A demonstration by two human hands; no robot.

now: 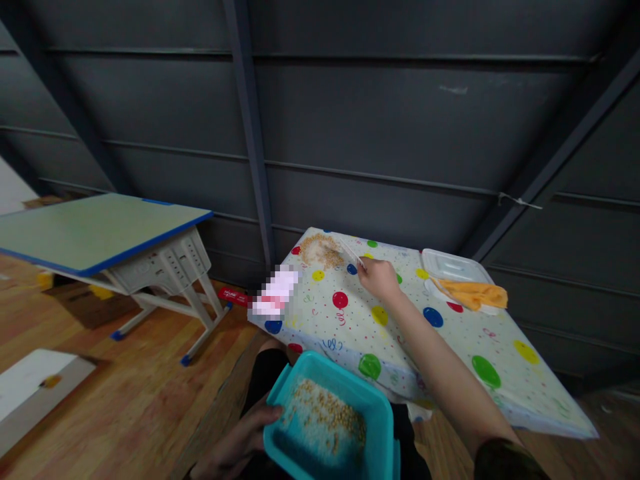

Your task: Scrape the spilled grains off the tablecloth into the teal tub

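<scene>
My left hand [250, 430] is closed on the left rim of a teal plastic bin [385, 427], held low over my lap. Yellow beans mixed with fine white grains [327, 413] lie inside the bin. My right hand [380, 279] reaches over the table and is closed round a thin white flat tool [353, 253]; its exact kind cannot be made out. Beside the tool's far end, a spread pile of the same beans and white grains [319, 251] lies on the balloon-patterned tablecloth [320, 320].
On the table's right side are a clear white plastic lid or tray [455, 267] and an orange cloth [473, 293]. A blurred-out pink and white item [275, 293] lies at the left edge. A green-topped desk [110, 227] stands left; a dark panel wall [370, 120] rises behind.
</scene>
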